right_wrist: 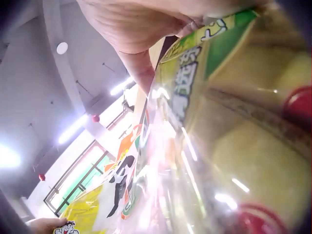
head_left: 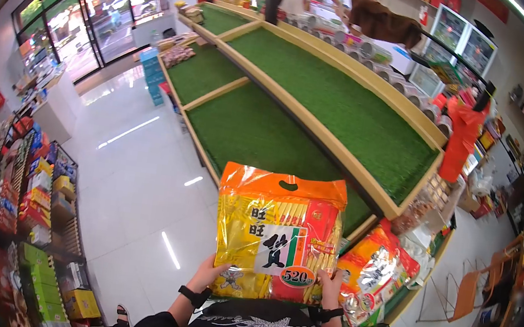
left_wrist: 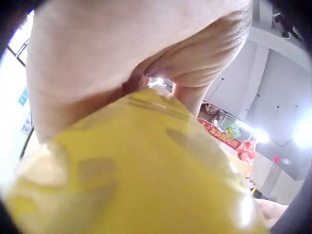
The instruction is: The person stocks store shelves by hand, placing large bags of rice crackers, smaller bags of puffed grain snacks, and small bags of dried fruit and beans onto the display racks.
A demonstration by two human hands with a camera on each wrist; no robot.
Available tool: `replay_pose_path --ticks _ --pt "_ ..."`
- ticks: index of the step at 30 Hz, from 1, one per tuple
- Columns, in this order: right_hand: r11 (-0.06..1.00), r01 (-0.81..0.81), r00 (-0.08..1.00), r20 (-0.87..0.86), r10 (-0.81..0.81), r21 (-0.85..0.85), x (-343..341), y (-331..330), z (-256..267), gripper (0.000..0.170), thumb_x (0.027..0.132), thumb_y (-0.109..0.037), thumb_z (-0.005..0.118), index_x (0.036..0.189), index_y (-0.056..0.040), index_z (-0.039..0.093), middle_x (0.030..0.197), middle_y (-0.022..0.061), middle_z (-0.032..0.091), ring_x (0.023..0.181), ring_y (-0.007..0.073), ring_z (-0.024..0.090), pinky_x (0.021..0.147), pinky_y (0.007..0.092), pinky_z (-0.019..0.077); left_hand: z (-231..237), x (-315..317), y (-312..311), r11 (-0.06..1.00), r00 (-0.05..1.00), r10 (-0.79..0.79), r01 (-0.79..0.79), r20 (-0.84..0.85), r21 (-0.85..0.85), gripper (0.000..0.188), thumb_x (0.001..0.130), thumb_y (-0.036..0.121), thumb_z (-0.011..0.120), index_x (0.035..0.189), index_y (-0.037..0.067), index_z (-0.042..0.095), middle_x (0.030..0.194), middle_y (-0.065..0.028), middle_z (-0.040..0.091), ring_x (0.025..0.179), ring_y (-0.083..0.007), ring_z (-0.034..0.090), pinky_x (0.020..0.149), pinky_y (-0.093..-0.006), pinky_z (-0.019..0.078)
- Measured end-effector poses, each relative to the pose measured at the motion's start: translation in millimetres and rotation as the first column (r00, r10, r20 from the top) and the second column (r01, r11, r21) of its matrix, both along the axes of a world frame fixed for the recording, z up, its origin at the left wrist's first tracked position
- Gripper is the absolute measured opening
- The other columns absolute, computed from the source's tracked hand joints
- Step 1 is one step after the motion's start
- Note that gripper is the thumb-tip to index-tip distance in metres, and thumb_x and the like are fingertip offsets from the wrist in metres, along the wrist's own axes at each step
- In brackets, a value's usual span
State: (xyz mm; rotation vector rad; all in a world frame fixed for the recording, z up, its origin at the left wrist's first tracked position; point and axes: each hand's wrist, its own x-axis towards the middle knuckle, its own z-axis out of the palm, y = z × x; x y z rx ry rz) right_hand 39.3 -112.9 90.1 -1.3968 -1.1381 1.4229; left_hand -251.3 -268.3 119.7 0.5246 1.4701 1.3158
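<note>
A large yellow, orange and red snack bag [head_left: 280,231] with a cut-out handle at its top is held upright in front of the body. My left hand [head_left: 205,275] grips its lower left side, thumb on the front; my right hand [head_left: 329,288] grips the lower right side the same way. In the left wrist view the left hand [left_wrist: 141,53] curls over the yellow plastic [left_wrist: 161,170]. The right wrist view shows the right hand [right_wrist: 141,29] on the clear and green side of the bag [right_wrist: 195,126]. The fingers behind the bag are hidden in the head view.
Beyond the bag stands a tiered wooden display [head_left: 330,87] lined with green turf. Similar orange bags [head_left: 372,275] lie in a lower section at right. Stocked shelves [head_left: 41,202] line the left, a chair [head_left: 475,288] stands at right, and a person [head_left: 375,14] is at the back.
</note>
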Motion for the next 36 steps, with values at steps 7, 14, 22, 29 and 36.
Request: replay_pose_path --ticks 7,14,22,29,36 --pt "0.954 -0.286 0.958 0.038 0.284 0.085 -117.2 -33.4 -4.7 0.038 0.068 -0.014 0.070 0.091 0.0020 0.045 0.083 0.0079 0.054 0.070 0.0130 0.051 0.064 0.0252 0.0425 0.3 -66.3 -107.3 0.982 0.982 0.186 -0.186 0.015 -0.034 0.041 0.080 0.008 0.054 0.117 -0.002 0.040 0.110 -0.0091 0.052 0.098 -0.0154 0.050 0.086 -0.0277 0.0392" --pt "0.864 -0.500 0.858 0.173 0.484 0.064 -211.3 -57.2 -24.5 0.029 0.070 -0.013 0.065 0.087 0.0006 0.046 0.076 0.0054 0.053 0.066 0.0100 0.049 0.060 0.0238 0.0415 1.2 -96.0 -190.3 0.903 0.898 0.429 -0.429 0.099 -0.019 0.040 0.080 0.009 0.055 0.116 -0.002 0.042 0.109 -0.0083 0.053 0.098 -0.0156 0.051 0.086 -0.0274 0.0388" --pt "0.683 -0.730 0.672 0.156 0.724 -0.026 -290.9 -78.1 5.8 0.034 0.074 -0.018 0.064 0.094 0.0006 0.043 0.080 0.0059 0.053 0.069 0.0104 0.050 0.061 0.0240 0.0419 -6.3 -96.3 -232.9 0.736 0.725 0.675 -0.676 0.139 -0.046 0.036 0.080 0.008 0.055 0.113 -0.002 0.043 0.105 -0.0092 0.055 0.094 -0.0163 0.053 0.082 -0.0280 0.0413" --pt "0.598 -0.801 0.587 0.231 0.776 0.029 -344.2 -60.0 -12.6 0.033 0.076 -0.017 0.061 0.095 0.0017 0.043 0.080 0.0072 0.054 0.071 0.0119 0.051 0.063 0.0256 0.0420 -19.3 -120.2 -224.5 0.645 0.633 0.762 -0.760 0.139 -0.077 0.035 0.081 0.007 0.054 0.113 -0.001 0.043 0.106 -0.0098 0.055 0.095 -0.0176 0.053 0.082 -0.0288 0.0413" --pt "0.565 -0.823 0.563 0.203 0.801 0.052 -416.5 -8.8 1.1 0.030 0.077 -0.015 0.059 0.094 0.0025 0.041 0.079 0.0076 0.053 0.072 0.0111 0.051 0.063 0.0249 0.0417 -16.3 -180.7 -169.1 0.613 0.607 0.781 -0.790 0.149 0.006 0.035 0.081 0.007 0.054 0.113 -0.002 0.043 0.106 -0.0100 0.055 0.095 -0.0177 0.053 0.082 -0.0291 0.0416"
